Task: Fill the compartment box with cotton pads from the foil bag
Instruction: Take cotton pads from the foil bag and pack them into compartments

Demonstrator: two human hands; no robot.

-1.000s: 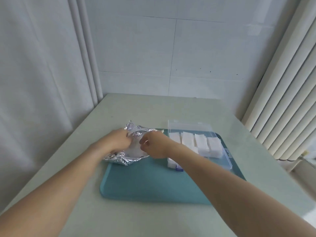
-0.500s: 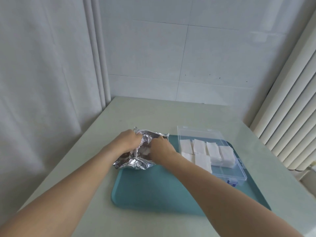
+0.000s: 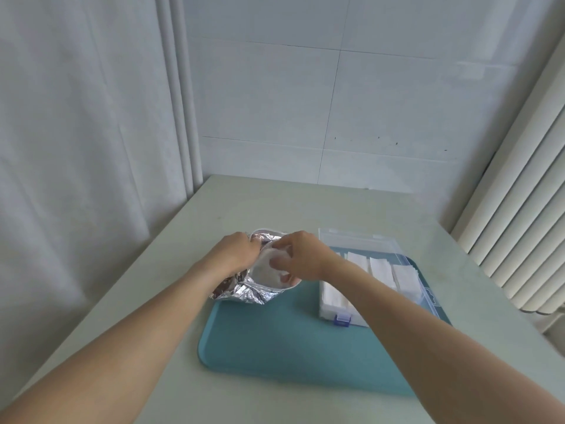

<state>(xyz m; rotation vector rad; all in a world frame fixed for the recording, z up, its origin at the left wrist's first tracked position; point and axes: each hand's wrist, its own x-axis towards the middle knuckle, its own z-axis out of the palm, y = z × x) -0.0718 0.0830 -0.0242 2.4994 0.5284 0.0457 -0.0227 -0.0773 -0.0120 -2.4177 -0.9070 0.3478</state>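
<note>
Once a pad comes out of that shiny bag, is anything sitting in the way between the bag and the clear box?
Nothing visible: between the foil bag and the compartment box lies only bare teal tray, and the box's lid stands open at the back.

**Around the work area**

A teal tray [image 3: 275, 356] is lying on a pale tabletop [image 3: 305, 209], reaching toward its near right side. A white curtain [image 3: 76, 148] is hanging along the left. A white tiled wall [image 3: 321, 102] is standing at the far end. Cream vertical blinds [image 3: 519, 194] are hanging at the right, slanting toward the far corner.
</note>
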